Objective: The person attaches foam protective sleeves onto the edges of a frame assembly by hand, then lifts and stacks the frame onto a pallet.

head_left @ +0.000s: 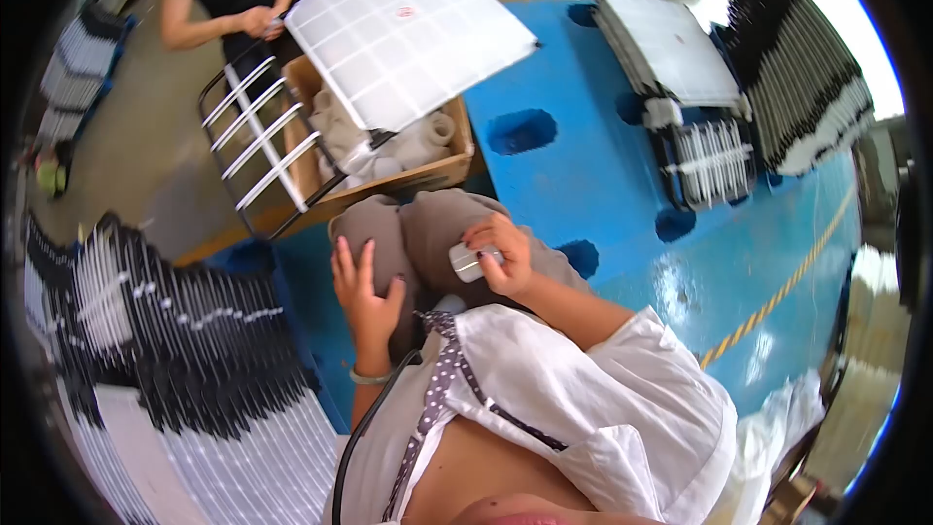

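My left hand (369, 303) lies on my left thigh with its fingers spread and holds nothing. Over my right thigh, my right hand (503, 255) is closed around a small silver-grey piece (466, 263) with a smooth, faceted face; its exact kind is unclear. In front of my knees, a cardboard box (389, 175) holds several white rolls (416, 144). A folding seat with a white grid-patterned panel (403, 34) rests over the box, joined to a black frame with white slats (262, 141).
A person (233, 0) facing me has their hands together at the panel's corner. Blue pallets (544, 68) carry a stack of white panels (671, 44) and dark frames (792, 68). Tightly packed black-and-white frames (185, 331) stand at my left. Plastic sheeting (777, 428) lies at lower right.
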`<move>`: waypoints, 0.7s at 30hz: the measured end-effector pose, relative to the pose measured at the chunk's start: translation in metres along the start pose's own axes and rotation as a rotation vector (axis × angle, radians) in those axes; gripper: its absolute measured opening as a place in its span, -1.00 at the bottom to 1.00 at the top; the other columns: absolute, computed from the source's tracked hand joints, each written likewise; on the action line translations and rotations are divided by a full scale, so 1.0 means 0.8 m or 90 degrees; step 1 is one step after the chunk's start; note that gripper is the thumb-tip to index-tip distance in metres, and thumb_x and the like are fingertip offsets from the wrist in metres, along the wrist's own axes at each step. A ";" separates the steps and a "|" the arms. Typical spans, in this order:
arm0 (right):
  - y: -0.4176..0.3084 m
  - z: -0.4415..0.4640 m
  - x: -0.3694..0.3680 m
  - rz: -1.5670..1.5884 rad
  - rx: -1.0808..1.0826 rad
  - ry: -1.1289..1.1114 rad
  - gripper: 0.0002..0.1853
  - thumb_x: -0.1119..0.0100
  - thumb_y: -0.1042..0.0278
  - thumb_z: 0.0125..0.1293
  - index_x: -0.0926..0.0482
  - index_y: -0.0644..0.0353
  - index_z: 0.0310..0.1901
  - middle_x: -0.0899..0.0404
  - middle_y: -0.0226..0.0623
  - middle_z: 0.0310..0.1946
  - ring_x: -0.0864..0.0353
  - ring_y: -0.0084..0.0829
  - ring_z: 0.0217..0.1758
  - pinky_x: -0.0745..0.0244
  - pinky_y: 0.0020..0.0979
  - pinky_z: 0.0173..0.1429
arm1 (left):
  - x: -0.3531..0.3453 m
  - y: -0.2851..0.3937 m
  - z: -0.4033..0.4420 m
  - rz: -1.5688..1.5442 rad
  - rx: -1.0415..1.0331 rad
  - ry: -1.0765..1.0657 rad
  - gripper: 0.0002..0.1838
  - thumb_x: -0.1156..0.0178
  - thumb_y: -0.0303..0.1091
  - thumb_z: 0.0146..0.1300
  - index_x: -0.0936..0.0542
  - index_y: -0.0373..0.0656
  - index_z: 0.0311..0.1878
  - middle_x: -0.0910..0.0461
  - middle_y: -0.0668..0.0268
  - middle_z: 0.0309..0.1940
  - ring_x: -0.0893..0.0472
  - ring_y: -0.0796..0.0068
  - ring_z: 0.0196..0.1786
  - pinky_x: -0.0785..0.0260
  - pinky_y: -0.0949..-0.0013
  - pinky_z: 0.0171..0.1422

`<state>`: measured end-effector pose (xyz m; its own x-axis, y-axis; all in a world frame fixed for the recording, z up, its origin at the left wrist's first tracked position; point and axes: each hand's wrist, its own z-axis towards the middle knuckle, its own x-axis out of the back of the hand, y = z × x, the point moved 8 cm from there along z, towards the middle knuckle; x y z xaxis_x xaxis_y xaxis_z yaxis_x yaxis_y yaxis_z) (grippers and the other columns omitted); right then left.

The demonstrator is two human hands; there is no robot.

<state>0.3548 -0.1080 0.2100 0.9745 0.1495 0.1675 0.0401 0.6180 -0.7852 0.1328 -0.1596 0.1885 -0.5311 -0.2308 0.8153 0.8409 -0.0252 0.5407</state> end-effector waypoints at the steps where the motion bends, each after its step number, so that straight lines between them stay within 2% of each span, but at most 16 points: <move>1: -0.003 -0.001 -0.003 -0.003 0.023 -0.010 -0.87 -0.02 0.52 -0.03 -0.50 0.22 -0.39 -0.54 -0.18 -0.34 -0.51 -0.21 -0.28 -0.38 -0.29 -0.15 | 0.001 -0.005 0.003 -0.044 0.010 0.013 -0.37 -0.21 -0.30 -0.05 -0.42 -0.06 0.20 -0.10 -0.04 0.35 -0.10 -0.19 0.35 0.02 -0.03 0.37; 5: -0.021 -0.002 -0.009 -0.026 0.104 -0.044 -0.88 -0.06 0.45 -0.04 -0.50 0.18 -0.39 -0.51 -0.23 -0.34 -0.48 -0.22 -0.31 -0.39 -0.30 -0.20 | -0.004 0.003 0.007 0.003 -0.060 0.011 -0.44 -0.18 -0.34 -0.02 -0.43 -0.14 0.16 -0.13 -0.03 0.34 -0.12 -0.15 0.35 0.02 -0.01 0.39; 7: -0.024 -0.003 -0.004 -0.031 0.103 -0.050 -0.89 -0.06 0.44 -0.03 -0.50 0.18 -0.40 -0.52 -0.24 -0.35 -0.47 -0.23 -0.32 -0.38 -0.31 -0.22 | -0.014 -0.005 0.002 -0.011 -0.019 -0.006 -0.43 -0.16 -0.34 0.03 -0.40 -0.10 0.20 -0.09 0.10 0.39 -0.08 -0.05 0.39 0.06 0.09 0.43; 11: -0.022 -0.002 0.003 -0.010 0.096 -0.006 -0.93 -0.03 0.43 0.04 -0.49 0.16 -0.43 -0.52 -0.27 -0.37 -0.48 -0.25 -0.31 -0.35 -0.29 -0.21 | -0.014 -0.003 0.009 0.002 -0.009 -0.011 -0.43 -0.14 -0.33 0.04 -0.40 -0.10 0.21 -0.07 0.12 0.40 -0.09 -0.01 0.39 0.04 0.08 0.41; 16: -0.012 -0.004 0.008 0.010 0.071 0.004 -0.93 -0.03 0.38 0.07 -0.48 0.15 -0.43 -0.52 -0.28 -0.35 -0.47 -0.23 -0.29 -0.35 -0.28 -0.19 | -0.019 -0.001 0.007 0.027 -0.017 -0.003 -0.38 -0.14 -0.21 0.13 -0.30 -0.07 0.29 0.00 -0.02 0.40 -0.01 -0.22 0.40 0.07 -0.04 0.41; 19: -0.010 -0.005 0.004 0.024 0.074 -0.018 -0.93 -0.05 0.39 0.04 -0.48 0.14 -0.43 -0.52 -0.28 -0.35 -0.48 -0.23 -0.28 -0.36 -0.28 -0.17 | -0.018 -0.001 0.009 0.031 0.026 -0.024 -0.37 -0.13 -0.22 0.15 -0.27 -0.06 0.32 0.03 0.05 0.42 0.03 -0.15 0.43 0.17 0.00 0.46; 21: -0.005 -0.002 0.005 0.029 0.062 0.003 -0.94 -0.05 0.40 0.03 -0.48 0.14 -0.43 -0.52 -0.28 -0.35 -0.48 -0.23 -0.28 -0.36 -0.29 -0.17 | -0.020 -0.006 0.010 0.031 0.031 -0.025 -0.35 -0.14 -0.21 0.13 -0.26 -0.04 0.32 0.03 0.04 0.42 0.04 -0.18 0.42 0.16 -0.03 0.45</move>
<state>0.3593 -0.1115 0.2129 0.9757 0.1756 0.1309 -0.0251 0.6834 -0.7296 0.1360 -0.1478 0.1747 -0.4948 -0.1922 0.8475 0.8599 0.0322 0.5094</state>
